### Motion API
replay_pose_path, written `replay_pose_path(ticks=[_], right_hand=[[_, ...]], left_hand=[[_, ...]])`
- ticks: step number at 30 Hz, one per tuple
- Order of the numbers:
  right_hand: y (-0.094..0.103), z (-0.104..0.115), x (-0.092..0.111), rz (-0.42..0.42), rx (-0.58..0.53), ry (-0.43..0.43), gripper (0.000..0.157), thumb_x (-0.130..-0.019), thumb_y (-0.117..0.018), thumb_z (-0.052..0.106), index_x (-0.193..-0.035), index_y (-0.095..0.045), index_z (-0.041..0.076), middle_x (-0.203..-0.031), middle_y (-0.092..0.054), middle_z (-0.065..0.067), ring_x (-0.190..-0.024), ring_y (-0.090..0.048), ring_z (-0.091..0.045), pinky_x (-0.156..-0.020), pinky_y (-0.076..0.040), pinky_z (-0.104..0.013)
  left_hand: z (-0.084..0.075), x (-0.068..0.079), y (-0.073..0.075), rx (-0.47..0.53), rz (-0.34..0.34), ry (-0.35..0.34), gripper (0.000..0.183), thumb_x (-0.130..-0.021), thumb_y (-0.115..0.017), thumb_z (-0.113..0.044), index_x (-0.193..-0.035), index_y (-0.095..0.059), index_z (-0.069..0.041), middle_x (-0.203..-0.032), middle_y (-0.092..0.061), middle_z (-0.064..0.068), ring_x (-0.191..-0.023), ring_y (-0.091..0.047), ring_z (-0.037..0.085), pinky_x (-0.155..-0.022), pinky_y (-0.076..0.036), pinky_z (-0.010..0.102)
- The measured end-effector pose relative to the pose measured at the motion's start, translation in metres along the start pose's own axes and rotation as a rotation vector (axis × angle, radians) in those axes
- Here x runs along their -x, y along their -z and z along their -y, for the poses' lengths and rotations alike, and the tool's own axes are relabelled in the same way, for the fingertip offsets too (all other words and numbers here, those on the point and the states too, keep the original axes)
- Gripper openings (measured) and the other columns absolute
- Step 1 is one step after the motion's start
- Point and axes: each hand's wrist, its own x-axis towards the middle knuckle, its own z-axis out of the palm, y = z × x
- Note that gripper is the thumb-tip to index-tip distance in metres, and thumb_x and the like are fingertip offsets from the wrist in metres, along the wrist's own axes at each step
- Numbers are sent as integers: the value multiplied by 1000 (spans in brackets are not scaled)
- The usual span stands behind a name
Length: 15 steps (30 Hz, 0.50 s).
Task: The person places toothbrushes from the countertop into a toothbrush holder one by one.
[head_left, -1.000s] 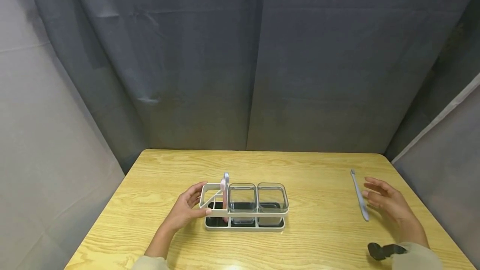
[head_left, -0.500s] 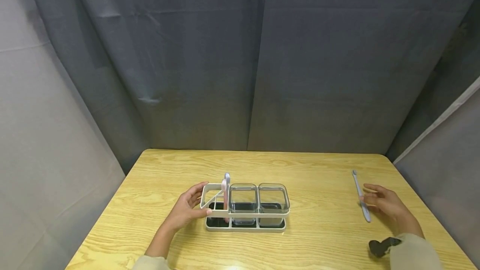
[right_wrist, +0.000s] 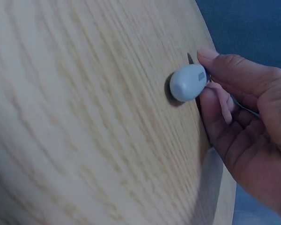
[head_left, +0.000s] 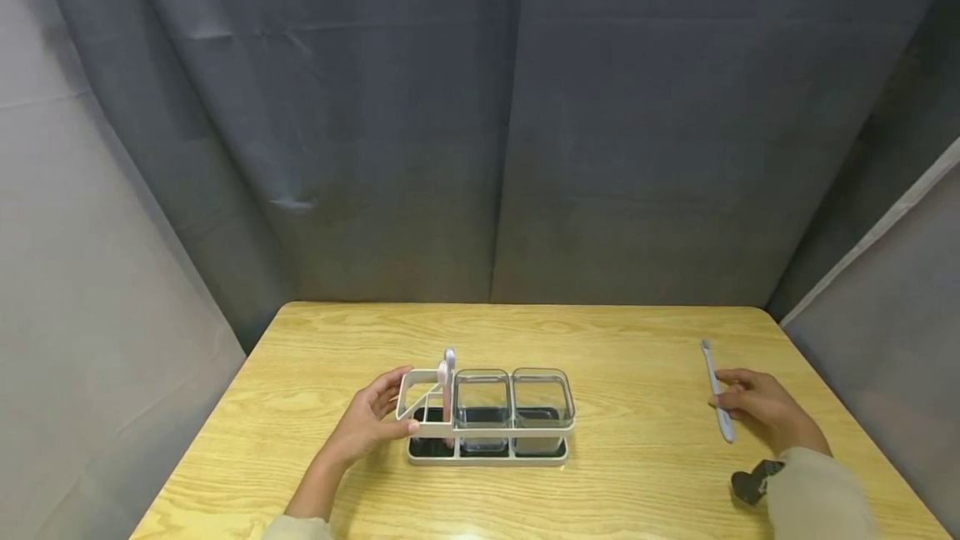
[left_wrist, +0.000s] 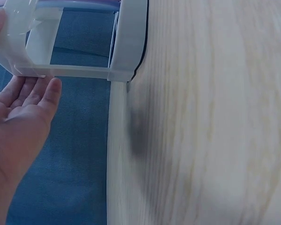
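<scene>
A white toothbrush holder point(head_left: 525, 460) with a black base stands on the table, two clear square cups point(head_left: 483, 412) in its middle and right sections. Pink and blue-grey toothbrushes point(head_left: 446, 390) stand upright in the left section. My left hand point(head_left: 367, 419) grips the left end of the upper frame, thumb at the front and fingers behind; the left wrist view shows those fingers point(left_wrist: 49, 96) at the frame's edge. Far to the right lies a light blue toothbrush point(head_left: 724, 426). My right hand point(head_left: 757, 402) pinches its handle between thumb and fingers; the handle's butt end point(right_wrist: 185, 84) faces the right wrist camera.
The wood-grain table point(head_left: 622, 490) ends at a rounded back edge. Grey curtains point(head_left: 375, 123) hang behind it and on both sides. A dark strap piece point(head_left: 750, 483) sits at the right sleeve.
My right hand has moved left and down onto the light blue toothbrush, and its thumb and fingers have closed on the handle. My left hand keeps its grip on the holder.
</scene>
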Motion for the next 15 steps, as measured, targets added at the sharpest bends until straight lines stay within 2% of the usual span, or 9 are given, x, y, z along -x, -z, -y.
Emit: replay_pose_path(ticks=[2, 4, 8, 12, 15], right_hand=[[-1, 1, -2, -21, 82, 3, 75, -82, -69, 5, -136, -22, -19, -88, -57, -15, -70, -55, -16, -62, -52, -29], [0, 3, -3, -26, 172, 12, 73, -82, -69, 6, -133, -25, -21, -85, -59, -10, -72, -57, -18, -62, -52, -29], [2, 5, -6, -40, 304, 17, 68, -82, -70, 9, -130, -31, -22, -89, -62, -13, -75, -60, -19, -64, -53, -31], [2, 11, -7, -52, 340, 12, 65, -80, -70, 8, -127, -35, -21, -95, -63, -21, -74, -62, -20, -63, -53, -31], [-1, 18, -6, -65, 357, 22, 63, -78, -70, 5, -123, -37, -23, -90, -64, -20, -71, -62, -20, -62, -54, -32]], left_hand=[[0, 0, 0, 5, 4, -6, 79, -72, -78, -3, -139, -35, 3, -134, -44, 21, -127, -33, 43, -106, -26, 47], [0, 0, 0, 7, 7, -7, 79, -73, -78, -3, -139, -35, 3, -134, -44, 21, -127, -33, 43, -106, -26, 47], [0, 1, 0, 4, 8, -2, 79, -73, -78, -4, -139, -34, 3, -135, -43, 21, -127, -35, 38, -106, -26, 46], [1, 0, 0, 11, 7, 1, 79, -73, -78, -3, -139, -35, 2, -135, -43, 21, -128, -35, 37, -106, -25, 46], [1, 0, 0, 20, 3, -2, 79, -73, -78, -3, -139, -36, 1, -135, -43, 20, -128, -34, 40, -106, -26, 46]])
